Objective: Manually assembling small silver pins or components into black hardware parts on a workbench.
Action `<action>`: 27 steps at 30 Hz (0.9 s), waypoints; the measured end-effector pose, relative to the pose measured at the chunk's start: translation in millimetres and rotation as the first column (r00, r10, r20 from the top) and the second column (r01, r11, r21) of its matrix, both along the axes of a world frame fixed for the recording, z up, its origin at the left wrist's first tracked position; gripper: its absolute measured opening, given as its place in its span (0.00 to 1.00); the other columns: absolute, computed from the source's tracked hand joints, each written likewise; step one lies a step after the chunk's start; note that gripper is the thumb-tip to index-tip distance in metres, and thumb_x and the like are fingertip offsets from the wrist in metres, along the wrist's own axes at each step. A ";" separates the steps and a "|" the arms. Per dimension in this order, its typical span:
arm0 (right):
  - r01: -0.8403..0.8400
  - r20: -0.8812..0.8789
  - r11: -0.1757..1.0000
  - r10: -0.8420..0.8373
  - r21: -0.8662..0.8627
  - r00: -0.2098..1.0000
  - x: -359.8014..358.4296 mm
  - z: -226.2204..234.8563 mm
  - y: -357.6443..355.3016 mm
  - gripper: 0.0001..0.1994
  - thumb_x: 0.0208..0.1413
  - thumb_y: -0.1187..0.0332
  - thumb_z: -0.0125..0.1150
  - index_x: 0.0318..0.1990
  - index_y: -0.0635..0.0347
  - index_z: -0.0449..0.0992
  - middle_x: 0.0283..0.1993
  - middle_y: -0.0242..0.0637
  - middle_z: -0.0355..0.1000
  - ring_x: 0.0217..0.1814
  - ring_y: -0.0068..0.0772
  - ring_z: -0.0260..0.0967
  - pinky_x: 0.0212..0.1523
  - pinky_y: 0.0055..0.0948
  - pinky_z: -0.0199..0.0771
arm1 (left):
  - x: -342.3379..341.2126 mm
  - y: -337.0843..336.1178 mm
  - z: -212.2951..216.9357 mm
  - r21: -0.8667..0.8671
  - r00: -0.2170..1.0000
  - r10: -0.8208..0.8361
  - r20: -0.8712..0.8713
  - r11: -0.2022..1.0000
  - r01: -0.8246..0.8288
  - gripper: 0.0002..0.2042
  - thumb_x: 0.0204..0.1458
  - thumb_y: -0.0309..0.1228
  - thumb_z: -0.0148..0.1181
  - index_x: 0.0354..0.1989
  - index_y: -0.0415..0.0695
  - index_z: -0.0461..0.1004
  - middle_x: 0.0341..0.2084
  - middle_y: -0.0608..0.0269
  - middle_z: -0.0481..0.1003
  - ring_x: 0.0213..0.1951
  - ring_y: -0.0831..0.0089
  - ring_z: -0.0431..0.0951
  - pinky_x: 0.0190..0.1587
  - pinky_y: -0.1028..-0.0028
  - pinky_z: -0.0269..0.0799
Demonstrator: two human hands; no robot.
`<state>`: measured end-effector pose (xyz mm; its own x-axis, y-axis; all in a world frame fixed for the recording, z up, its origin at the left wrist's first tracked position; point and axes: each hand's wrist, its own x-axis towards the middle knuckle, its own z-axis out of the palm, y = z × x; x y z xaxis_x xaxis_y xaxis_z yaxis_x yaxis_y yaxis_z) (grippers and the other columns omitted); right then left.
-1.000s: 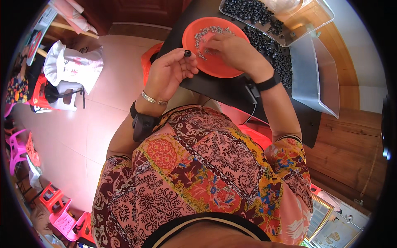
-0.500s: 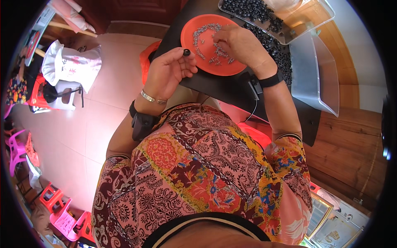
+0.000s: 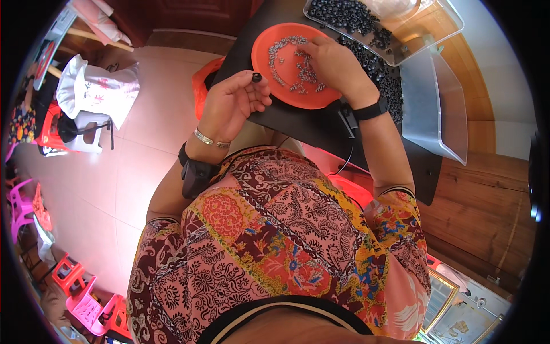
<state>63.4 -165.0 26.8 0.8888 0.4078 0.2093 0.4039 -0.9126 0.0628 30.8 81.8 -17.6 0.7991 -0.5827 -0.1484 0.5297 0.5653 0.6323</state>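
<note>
Between the thumb and index finger of my left hand (image 3: 234, 103) sits a small black round part (image 3: 256, 77) with a hole in it. The palm faces up, just off the near left rim of an orange-red plate (image 3: 264, 43). Over the plate's right side is my right hand (image 3: 338, 66), its fingers bent down and pinched among small silver metal pieces (image 3: 274, 63). Whether those fingertips hold a piece is hidden. The silver pieces lie in a rough ring and loose clusters on the plate.
The plate stands on a black table (image 3: 309, 125). Beyond my right hand lie many black parts (image 3: 381, 74) in a pile. A clear plastic bin (image 3: 435, 109) stands at the right, and another clear container (image 3: 421, 43) holds more black parts. A white bag (image 3: 103, 94) is far left.
My right hand has shifted slightly left over the plate, fingers still bent down. My left hand has barely moved and keeps the black part.
</note>
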 end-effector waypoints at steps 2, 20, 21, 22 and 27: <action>-0.078 -0.071 0.994 0.083 0.073 0.994 0.0 6.2 -3.9 0.10 0.49 0.73 0.57 0.40 0.57 0.77 0.43 0.39 0.73 0.43 0.46 0.72 0.42 0.38 0.73 | 0.9 0.9 -1.7 0.003 1.000 -0.001 -0.008 1.000 0.001 0.12 0.60 0.35 0.46 0.36 0.39 0.73 0.32 0.60 0.77 0.32 0.68 0.77 0.37 0.73 0.69; -0.127 -0.018 0.976 0.132 0.174 0.991 16.6 16.6 -0.9 0.07 0.50 0.70 0.58 0.35 0.60 0.78 0.36 0.43 0.74 0.39 0.48 0.72 0.41 0.39 0.72 | 1.0 0.2 -6.2 -0.017 0.999 -0.009 -0.031 1.000 0.009 0.13 0.60 0.35 0.45 0.36 0.39 0.73 0.32 0.59 0.77 0.32 0.67 0.77 0.38 0.71 0.70; -0.113 -0.039 0.977 0.122 0.179 0.992 19.3 16.7 1.3 0.07 0.50 0.69 0.59 0.35 0.61 0.78 0.35 0.43 0.74 0.38 0.48 0.72 0.40 0.39 0.72 | 0.9 0.2 -6.7 -0.030 0.999 -0.016 -0.040 0.999 0.015 0.13 0.60 0.35 0.45 0.36 0.38 0.73 0.32 0.59 0.77 0.32 0.67 0.77 0.38 0.71 0.70; -0.115 -0.039 0.977 0.124 0.179 0.992 22.8 16.7 4.2 0.07 0.50 0.69 0.59 0.35 0.61 0.78 0.35 0.43 0.74 0.38 0.48 0.72 0.40 0.39 0.72 | 0.8 0.3 -7.0 -0.031 0.999 -0.015 -0.040 0.999 0.013 0.13 0.60 0.35 0.45 0.36 0.38 0.73 0.32 0.59 0.77 0.32 0.67 0.77 0.38 0.71 0.70; 0.028 -0.195 0.993 -0.005 0.114 0.981 44.9 14.7 19.8 0.09 0.48 0.64 0.62 0.30 0.61 0.78 0.28 0.45 0.75 0.33 0.49 0.73 0.37 0.40 0.72 | 1.0 0.5 -7.6 -0.023 0.999 -0.013 -0.047 1.000 0.012 0.13 0.60 0.35 0.46 0.36 0.39 0.73 0.32 0.59 0.77 0.33 0.67 0.77 0.38 0.71 0.70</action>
